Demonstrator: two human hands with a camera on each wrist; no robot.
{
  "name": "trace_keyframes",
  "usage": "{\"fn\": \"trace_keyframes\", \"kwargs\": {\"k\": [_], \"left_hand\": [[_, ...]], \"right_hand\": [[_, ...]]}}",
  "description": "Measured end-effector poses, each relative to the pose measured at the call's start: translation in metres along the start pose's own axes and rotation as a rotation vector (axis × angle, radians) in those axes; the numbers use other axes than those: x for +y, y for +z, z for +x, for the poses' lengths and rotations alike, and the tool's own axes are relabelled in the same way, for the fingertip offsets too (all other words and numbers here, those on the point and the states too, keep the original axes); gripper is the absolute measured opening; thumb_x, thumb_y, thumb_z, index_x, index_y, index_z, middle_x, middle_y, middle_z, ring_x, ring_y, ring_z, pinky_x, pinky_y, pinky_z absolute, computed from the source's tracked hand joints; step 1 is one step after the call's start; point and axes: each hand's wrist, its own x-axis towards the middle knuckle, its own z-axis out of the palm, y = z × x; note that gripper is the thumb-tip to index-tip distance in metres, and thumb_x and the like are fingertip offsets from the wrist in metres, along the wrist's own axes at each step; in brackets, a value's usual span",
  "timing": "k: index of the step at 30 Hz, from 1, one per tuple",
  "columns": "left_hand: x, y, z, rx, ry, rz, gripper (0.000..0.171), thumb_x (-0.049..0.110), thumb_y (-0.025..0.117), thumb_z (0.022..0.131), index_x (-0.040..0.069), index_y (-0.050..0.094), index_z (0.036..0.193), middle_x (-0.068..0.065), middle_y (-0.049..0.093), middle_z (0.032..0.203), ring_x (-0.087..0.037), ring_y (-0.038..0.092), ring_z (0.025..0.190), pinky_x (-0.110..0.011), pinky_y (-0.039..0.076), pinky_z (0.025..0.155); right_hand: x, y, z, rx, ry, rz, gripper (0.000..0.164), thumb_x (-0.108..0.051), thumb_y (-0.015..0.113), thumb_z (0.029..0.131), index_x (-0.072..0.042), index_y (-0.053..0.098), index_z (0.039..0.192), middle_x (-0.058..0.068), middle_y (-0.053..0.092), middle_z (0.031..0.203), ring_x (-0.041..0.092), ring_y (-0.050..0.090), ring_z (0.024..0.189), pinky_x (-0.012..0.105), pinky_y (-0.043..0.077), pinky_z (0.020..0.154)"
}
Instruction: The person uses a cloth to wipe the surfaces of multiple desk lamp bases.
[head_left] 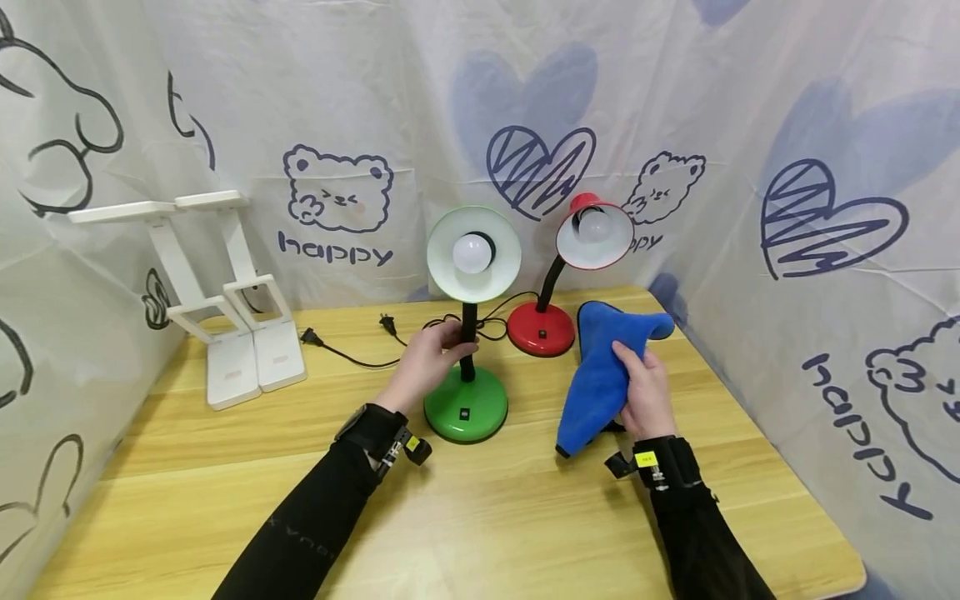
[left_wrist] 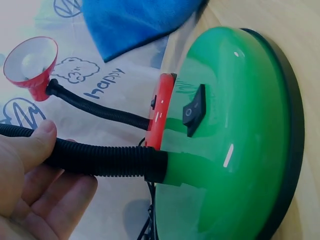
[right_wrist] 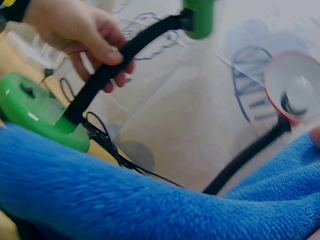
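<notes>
A green desk lamp (head_left: 466, 408) stands upright on the table, its white-lined shade and bulb facing the head camera. My left hand (head_left: 429, 364) grips its black ridged gooseneck (left_wrist: 107, 157), thumb on one side and fingers on the other. On the green base, a black rocker switch (left_wrist: 195, 111) shows in the left wrist view. My right hand (head_left: 647, 392) holds a blue plush cloth (head_left: 600, 375) with dark edging, to the right of the lamp. The cloth hangs down in folds, apart from the green lamp. In the right wrist view it covers much of the lower part.
Behind the cloth stands a red desk lamp (head_left: 542, 327). Two white folding lamps (head_left: 234, 367) stand side by side at the left. Black cords with plugs (head_left: 311, 337) lie along the back of the wooden table (head_left: 480, 517). A printed curtain (head_left: 420, 100) hangs behind.
</notes>
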Motion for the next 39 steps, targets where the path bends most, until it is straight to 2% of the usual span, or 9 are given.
{"fn": "trace_keyframes", "kwargs": {"k": [2, 5, 9, 12, 15, 19, 22, 26, 39], "left_hand": [[-0.001, 0.0, 0.001, -0.001, -0.002, 0.004, 0.019, 0.028, 0.066, 0.093, 0.022, 0.066, 0.111, 0.009, 0.071, 0.1, -0.009, 0.066, 0.096, -0.034, 0.051, 0.087], [-0.002, 0.0, 0.002, -0.009, -0.001, 0.002, 0.021, 0.031, 0.067, 0.092, 0.021, 0.067, 0.11, 0.009, 0.07, 0.099, -0.009, 0.066, 0.096, -0.034, 0.051, 0.087], [-0.001, 0.0, 0.003, -0.006, 0.006, 0.01, 0.025, 0.032, 0.068, 0.091, 0.016, 0.066, 0.111, 0.008, 0.069, 0.099, -0.011, 0.065, 0.096, -0.035, 0.051, 0.086], [-0.001, 0.001, 0.003, 0.005, 0.002, 0.032, 0.026, 0.033, 0.068, 0.091, 0.017, 0.064, 0.111, 0.008, 0.068, 0.099, -0.011, 0.065, 0.095, -0.034, 0.052, 0.083], [-0.002, 0.001, 0.002, 0.013, -0.007, 0.051, 0.024, 0.035, 0.068, 0.091, 0.02, 0.063, 0.11, 0.008, 0.067, 0.099, -0.011, 0.065, 0.094, -0.034, 0.052, 0.082], [-0.003, 0.0, 0.0, 0.02, -0.011, 0.061, 0.024, 0.036, 0.068, 0.091, 0.022, 0.063, 0.11, 0.008, 0.067, 0.1, -0.012, 0.065, 0.094, -0.034, 0.052, 0.081], [-0.005, -0.001, 0.0, 0.027, -0.013, 0.054, 0.025, 0.037, 0.068, 0.091, 0.022, 0.062, 0.11, 0.008, 0.067, 0.1, -0.012, 0.064, 0.095, -0.035, 0.051, 0.082], [-0.008, -0.002, -0.001, 0.034, -0.022, 0.047, 0.026, 0.038, 0.068, 0.09, 0.024, 0.061, 0.11, 0.009, 0.065, 0.1, -0.012, 0.064, 0.096, -0.036, 0.051, 0.083], [-0.011, -0.001, 0.001, 0.045, -0.002, 0.055, 0.025, 0.036, 0.069, 0.09, 0.023, 0.058, 0.107, 0.007, 0.064, 0.096, -0.011, 0.062, 0.088, -0.032, 0.051, 0.078]], "right_hand": [[0.001, 0.01, -0.001, -0.018, -0.023, -0.104, 0.034, -0.028, 0.066, 0.093, 0.0, 0.062, 0.111, 0.004, 0.064, 0.089, 0.017, 0.062, 0.076, 0.033, 0.054, 0.069], [0.008, 0.028, -0.006, -0.124, -0.034, -0.336, 0.034, -0.032, 0.064, 0.094, 0.002, 0.058, 0.092, 0.002, 0.052, 0.073, 0.017, 0.052, 0.066, 0.032, 0.046, 0.062], [0.026, 0.055, -0.015, -0.379, -0.045, -0.689, 0.039, -0.041, 0.055, 0.098, -0.008, 0.049, 0.078, -0.002, 0.036, 0.068, 0.015, 0.039, 0.06, 0.029, 0.034, 0.056], [0.039, 0.076, -0.024, -0.567, -0.074, -0.927, 0.039, -0.045, 0.05, 0.099, -0.015, 0.048, 0.075, -0.005, 0.034, 0.065, 0.012, 0.038, 0.053, 0.026, 0.031, 0.051], [0.051, 0.094, -0.031, -0.692, -0.131, -1.135, 0.038, -0.043, 0.049, 0.1, -0.017, 0.047, 0.073, -0.007, 0.035, 0.064, 0.01, 0.04, 0.052, 0.025, 0.034, 0.052], [0.062, 0.114, -0.034, -0.789, -0.243, -1.389, 0.033, -0.044, 0.048, 0.1, -0.017, 0.056, 0.085, -0.004, 0.048, 0.073, 0.014, 0.053, 0.074, 0.032, 0.043, 0.072], [0.066, 0.126, -0.034, -0.814, -0.289, -1.554, 0.052, -0.055, 0.044, 0.098, -0.009, 0.062, 0.114, 0.005, 0.065, 0.106, 0.022, 0.057, 0.11, 0.042, 0.04, 0.1], [0.071, 0.135, -0.034, -0.804, -0.286, -1.657, 0.074, -0.064, 0.038, 0.096, -0.006, 0.049, 0.14, 0.013, 0.055, 0.137, 0.032, 0.043, 0.134, 0.051, 0.026, 0.113], [0.077, 0.134, -0.029, -0.76, -0.222, -1.633, 0.079, -0.066, 0.036, 0.096, -0.003, 0.042, 0.144, 0.016, 0.05, 0.14, 0.037, 0.042, 0.133, 0.05, 0.03, 0.111]]}}
